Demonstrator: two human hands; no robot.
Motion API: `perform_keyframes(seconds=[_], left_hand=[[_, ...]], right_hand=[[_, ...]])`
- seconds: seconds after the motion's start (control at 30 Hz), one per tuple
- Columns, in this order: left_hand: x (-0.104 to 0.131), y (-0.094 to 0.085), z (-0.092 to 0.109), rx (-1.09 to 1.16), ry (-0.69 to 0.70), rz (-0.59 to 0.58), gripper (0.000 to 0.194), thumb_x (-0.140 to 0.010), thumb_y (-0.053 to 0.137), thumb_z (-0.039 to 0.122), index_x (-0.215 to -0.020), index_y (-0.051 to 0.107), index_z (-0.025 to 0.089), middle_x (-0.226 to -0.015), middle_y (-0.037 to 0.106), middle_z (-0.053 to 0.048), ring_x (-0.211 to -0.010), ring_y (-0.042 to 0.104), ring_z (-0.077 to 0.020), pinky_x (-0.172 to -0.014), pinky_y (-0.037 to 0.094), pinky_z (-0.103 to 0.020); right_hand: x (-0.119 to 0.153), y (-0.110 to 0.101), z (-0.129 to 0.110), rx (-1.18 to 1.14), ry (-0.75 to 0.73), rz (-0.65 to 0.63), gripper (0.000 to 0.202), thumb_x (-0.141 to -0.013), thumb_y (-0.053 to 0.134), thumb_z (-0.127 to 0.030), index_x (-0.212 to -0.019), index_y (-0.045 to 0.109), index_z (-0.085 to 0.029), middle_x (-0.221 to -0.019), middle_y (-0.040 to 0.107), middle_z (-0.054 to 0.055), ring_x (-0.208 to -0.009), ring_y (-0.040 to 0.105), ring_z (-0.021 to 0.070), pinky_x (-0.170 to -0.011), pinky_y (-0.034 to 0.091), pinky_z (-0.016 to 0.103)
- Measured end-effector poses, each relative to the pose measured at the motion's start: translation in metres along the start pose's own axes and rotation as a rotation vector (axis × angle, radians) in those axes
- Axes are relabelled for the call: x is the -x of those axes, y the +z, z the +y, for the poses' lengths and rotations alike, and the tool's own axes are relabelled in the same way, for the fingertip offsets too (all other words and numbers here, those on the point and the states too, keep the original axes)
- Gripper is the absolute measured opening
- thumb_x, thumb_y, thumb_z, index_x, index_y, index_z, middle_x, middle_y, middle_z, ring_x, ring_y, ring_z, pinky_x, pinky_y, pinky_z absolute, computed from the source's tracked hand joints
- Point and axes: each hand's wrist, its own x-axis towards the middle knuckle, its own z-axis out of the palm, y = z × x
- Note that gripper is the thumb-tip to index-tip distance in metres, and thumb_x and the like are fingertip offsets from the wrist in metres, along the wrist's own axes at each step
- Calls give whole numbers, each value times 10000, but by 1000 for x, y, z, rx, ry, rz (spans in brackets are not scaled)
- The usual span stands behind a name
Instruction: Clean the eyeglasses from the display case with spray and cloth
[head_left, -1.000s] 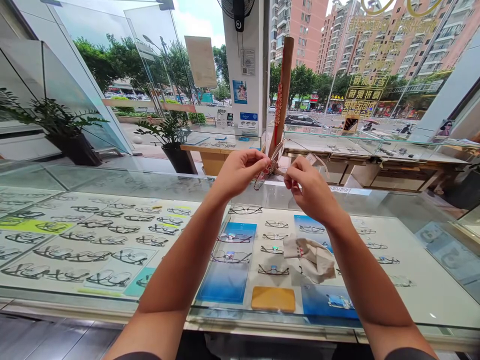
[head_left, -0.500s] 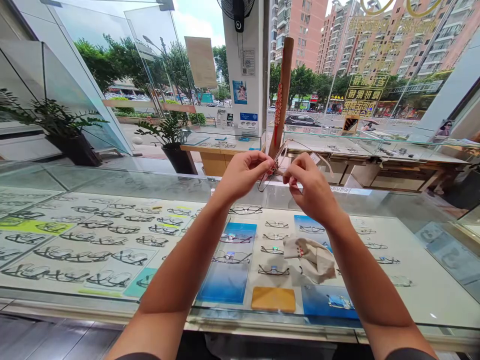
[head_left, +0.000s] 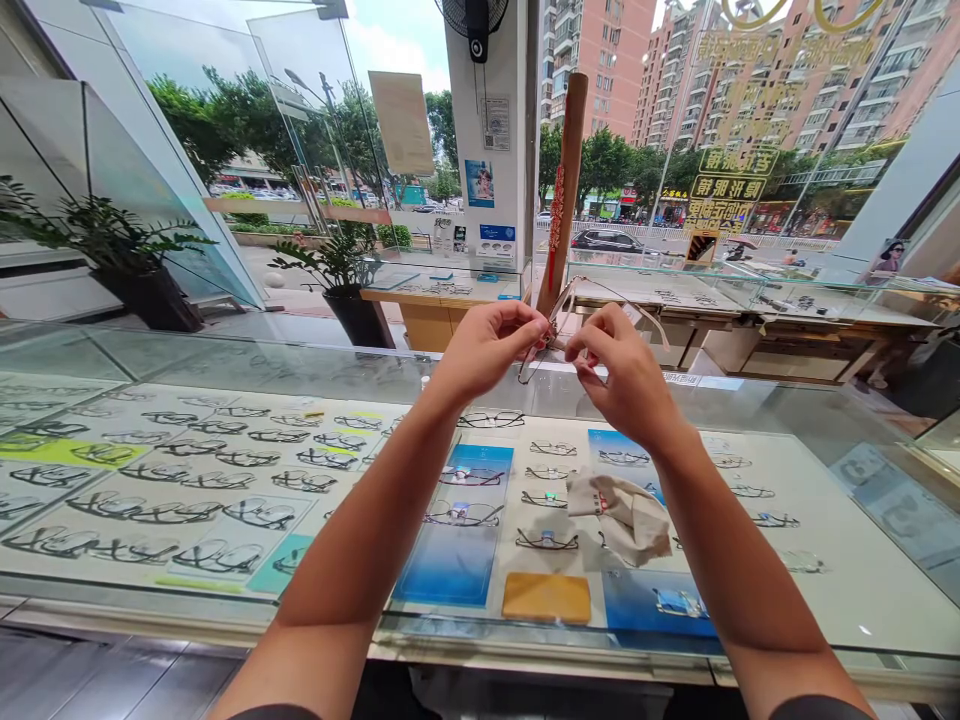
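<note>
Above the glass counter, my left hand (head_left: pixel 499 345) is closed in a pinch on a thin-rimmed pair of glasses (head_left: pixel 571 290). One rim hangs below the fingertips, and a pale temple stretches behind my right hand. Close beside the glasses, my right hand (head_left: pixel 619 365) has its thumb and forefinger pressed together; whatever lies between them is too small to make out. A crumpled beige cloth (head_left: pixel 630 525) rests on the counter below my right hand, with a flat yellow-orange item (head_left: pixel 546 598) nearer to me.
Rows of eyeglasses (head_left: pixel 255 458) fill the glass display counter (head_left: pixel 442 640). A brown wooden post (head_left: pixel 566 190) rises behind my hands. Farther off stand more display cases (head_left: pixel 810 300), potted plants (head_left: pixel 352 265) and a wall fan (head_left: pixel 477 30) before the street windows.
My right hand's fingers have shifted slightly and drawn closer together by the glasses. My left hand keeps its hold in nearly the same place.
</note>
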Motion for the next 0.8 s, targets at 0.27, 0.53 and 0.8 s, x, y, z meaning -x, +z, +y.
perform_keyframes(seconds=[0.27,0.53,0.8], left_hand=[[-1,1,-4,48,-25,43,347,-849,844,508,-879,750,175,-837,737,-51,-737,667,-134,-676,568,-259],[-2,6,-5,240,-199,-53,407,-799,869,547,-899,721,182,-1050,787,-78,-895,730,-170,-776,613,-293],[-4,8,-8,264,-204,-87,373,-824,861,501,-888,696,173,-1047,791,-98,-921,751,-183,-772,621,-300]], right_hand=[[0,-1,-2,-18,-8,12,386,-839,513,87,-992,635,-246,-1064,502,47,-933,567,202,-806,524,372],[0,0,-1,-15,-40,51,377,-837,513,84,-985,628,-243,-1062,523,43,-981,584,209,-862,528,386],[0,-1,-2,5,-6,85,336,-867,530,39,-998,619,-257,-1070,583,50,-1014,618,234,-894,550,422]])
